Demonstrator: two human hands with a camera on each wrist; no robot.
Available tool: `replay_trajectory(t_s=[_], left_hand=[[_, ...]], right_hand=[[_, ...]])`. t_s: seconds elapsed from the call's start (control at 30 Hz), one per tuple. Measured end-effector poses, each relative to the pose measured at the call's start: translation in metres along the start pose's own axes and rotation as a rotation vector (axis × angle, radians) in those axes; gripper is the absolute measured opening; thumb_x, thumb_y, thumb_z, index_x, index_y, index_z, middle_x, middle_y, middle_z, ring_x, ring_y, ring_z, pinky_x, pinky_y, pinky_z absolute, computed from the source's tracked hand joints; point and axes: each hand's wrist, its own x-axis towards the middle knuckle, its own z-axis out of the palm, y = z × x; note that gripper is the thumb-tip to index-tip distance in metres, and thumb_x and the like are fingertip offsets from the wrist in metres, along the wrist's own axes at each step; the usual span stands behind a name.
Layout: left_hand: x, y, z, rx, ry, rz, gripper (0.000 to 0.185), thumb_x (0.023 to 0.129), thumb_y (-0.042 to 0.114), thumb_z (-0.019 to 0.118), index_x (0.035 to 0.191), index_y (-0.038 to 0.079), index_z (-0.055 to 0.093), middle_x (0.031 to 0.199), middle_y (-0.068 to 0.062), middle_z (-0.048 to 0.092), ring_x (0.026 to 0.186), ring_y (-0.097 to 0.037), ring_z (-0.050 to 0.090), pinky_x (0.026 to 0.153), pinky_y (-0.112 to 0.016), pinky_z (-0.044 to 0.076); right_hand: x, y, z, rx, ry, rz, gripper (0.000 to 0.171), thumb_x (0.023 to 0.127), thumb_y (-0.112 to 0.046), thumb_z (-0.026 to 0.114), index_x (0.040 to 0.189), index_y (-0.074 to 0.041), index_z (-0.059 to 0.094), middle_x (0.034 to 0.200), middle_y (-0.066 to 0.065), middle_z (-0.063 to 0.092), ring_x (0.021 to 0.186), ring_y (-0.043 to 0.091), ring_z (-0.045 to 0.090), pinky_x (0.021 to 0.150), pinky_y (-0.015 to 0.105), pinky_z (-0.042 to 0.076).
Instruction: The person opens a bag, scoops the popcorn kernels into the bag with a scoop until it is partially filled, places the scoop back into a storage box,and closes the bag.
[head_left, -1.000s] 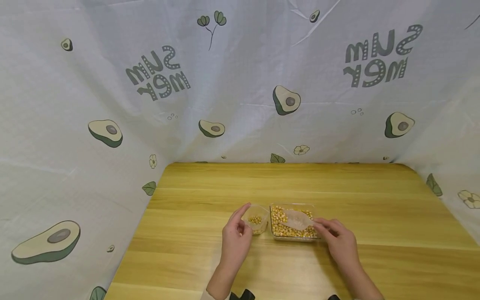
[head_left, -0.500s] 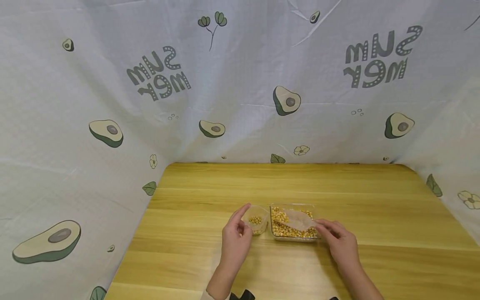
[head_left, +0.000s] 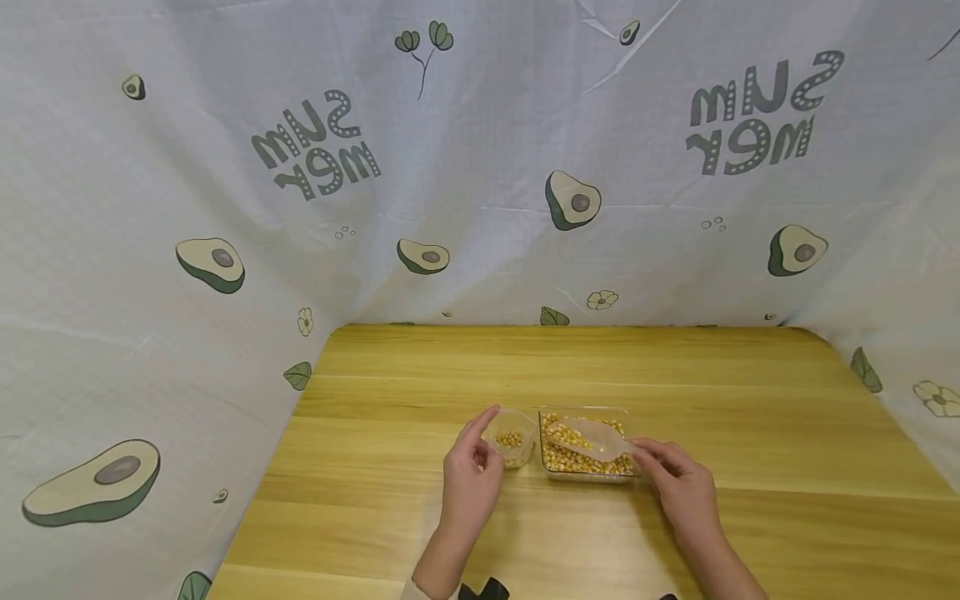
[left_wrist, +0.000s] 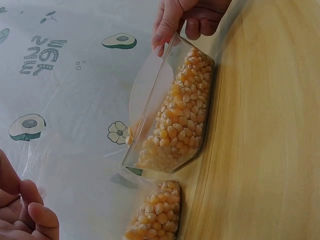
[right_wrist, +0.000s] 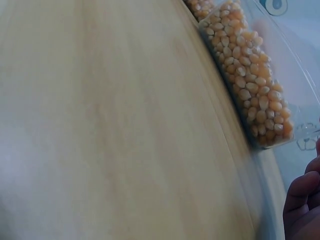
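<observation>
My left hand [head_left: 472, 479] pinches the rim of a clear plastic bag [head_left: 520, 457] that stands open with corn kernels in its bottom. Right beside it is a rectangular glass container [head_left: 588, 477], well filled with yellow corn kernels [left_wrist: 182, 110]. Over that container my right hand [head_left: 684, 492] holds a translucent scoop [head_left: 606, 442] by its handle, thumb and fingers together. Kernels lie in the scoop's front half, its tip towards the bag. In the right wrist view the scoop is mostly hidden, and only part of the right hand [right_wrist: 302, 200] shows.
Both containers stand on a wooden table [head_left: 375, 467], close to each other. A pale cloth [head_left: 480, 167] printed with avocados hangs behind the table and along its sides.
The scoop, bare over most of its surface before, now carries kernels and has tilted up a little out of the corn. The left hand and the bag have stayed in place.
</observation>
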Motion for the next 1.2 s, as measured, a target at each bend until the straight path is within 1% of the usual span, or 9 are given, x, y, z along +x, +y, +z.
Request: replay_trajectory(t_s=[0.13, 0.37, 0.53, 0.63, 0.77, 0.9, 1.0, 1.2], left_hand=[[0.000, 0.001, 0.000, -0.001, 0.004, -0.004, 0.063, 0.086, -0.013, 0.049, 0.137, 0.022, 0.061, 0.144, -0.009, 0.056, 0.064, -0.004, 0.044, 0.054, -0.015, 0.039], [0.000, 0.001, 0.000, 0.004, 0.013, 0.016, 0.063, 0.086, -0.013, 0.049, 0.137, 0.022, 0.061, 0.145, -0.009, 0.056, 0.065, -0.004, 0.045, 0.057, -0.016, 0.041], [-0.001, 0.002, -0.001, -0.001, 0.010, 0.008, 0.063, 0.086, -0.013, 0.049, 0.137, 0.022, 0.061, 0.145, -0.009, 0.055, 0.065, -0.004, 0.044, 0.055, -0.016, 0.039], [-0.001, 0.003, -0.002, -0.011, 0.007, -0.001, 0.063, 0.087, -0.012, 0.049, 0.138, 0.023, 0.060, 0.145, -0.009, 0.055, 0.065, -0.004, 0.044, 0.054, -0.015, 0.038], [-0.001, 0.003, -0.002, -0.022, 0.003, -0.011, 0.063, 0.087, -0.012, 0.049, 0.138, 0.023, 0.060, 0.147, -0.009, 0.053, 0.065, -0.004, 0.044, 0.054, -0.015, 0.038], [-0.001, 0.004, -0.002, -0.031, 0.008, -0.023, 0.063, 0.087, -0.012, 0.048, 0.138, 0.023, 0.060, 0.146, -0.009, 0.054, 0.065, -0.004, 0.044, 0.053, -0.015, 0.037], [-0.001, 0.004, -0.002, -0.034, 0.014, -0.029, 0.063, 0.087, -0.011, 0.048, 0.138, 0.023, 0.059, 0.145, -0.009, 0.054, 0.065, -0.004, 0.044, 0.052, -0.015, 0.036], [-0.001, 0.004, -0.001, -0.041, 0.026, -0.030, 0.063, 0.087, -0.012, 0.048, 0.138, 0.023, 0.060, 0.145, -0.009, 0.055, 0.064, -0.004, 0.042, 0.053, -0.015, 0.035]], right_hand=[[0.001, 0.001, -0.002, 0.007, 0.000, 0.020, 0.024, 0.089, -0.014, 0.074, 0.108, 0.002, 0.075, 0.082, -0.026, 0.065, 0.071, -0.001, 0.051, 0.058, 0.016, 0.044], [0.002, -0.001, -0.009, -0.009, 0.006, 0.042, 0.026, 0.090, -0.018, 0.074, 0.109, 0.000, 0.075, 0.079, -0.024, 0.064, 0.067, 0.003, 0.048, 0.053, 0.019, 0.041], [0.003, -0.004, -0.011, -0.010, 0.008, 0.032, 0.025, 0.090, -0.017, 0.074, 0.109, 0.000, 0.075, 0.080, -0.023, 0.065, 0.068, 0.003, 0.049, 0.055, 0.019, 0.042], [0.003, -0.008, -0.013, -0.004, -0.004, 0.043, 0.026, 0.091, -0.019, 0.072, 0.110, -0.002, 0.074, 0.082, -0.022, 0.066, 0.071, 0.003, 0.049, 0.057, 0.019, 0.043], [0.002, -0.014, -0.016, -0.013, -0.018, 0.055, 0.027, 0.092, -0.023, 0.071, 0.111, -0.004, 0.074, 0.078, -0.021, 0.062, 0.066, 0.004, 0.047, 0.055, 0.021, 0.042], [0.002, -0.021, -0.020, -0.036, -0.020, 0.026, 0.026, 0.092, -0.021, 0.071, 0.111, -0.003, 0.073, 0.071, -0.016, 0.054, 0.060, 0.007, 0.045, 0.051, 0.023, 0.040], [0.002, -0.025, -0.021, -0.020, -0.027, 0.005, 0.025, 0.092, -0.018, 0.071, 0.111, -0.001, 0.073, 0.069, -0.015, 0.051, 0.059, 0.007, 0.044, 0.049, 0.025, 0.039], [0.003, -0.031, -0.021, 0.002, -0.035, -0.026, 0.023, 0.092, -0.013, 0.071, 0.111, 0.001, 0.072, 0.072, -0.018, 0.055, 0.059, 0.006, 0.044, 0.050, 0.025, 0.039]])
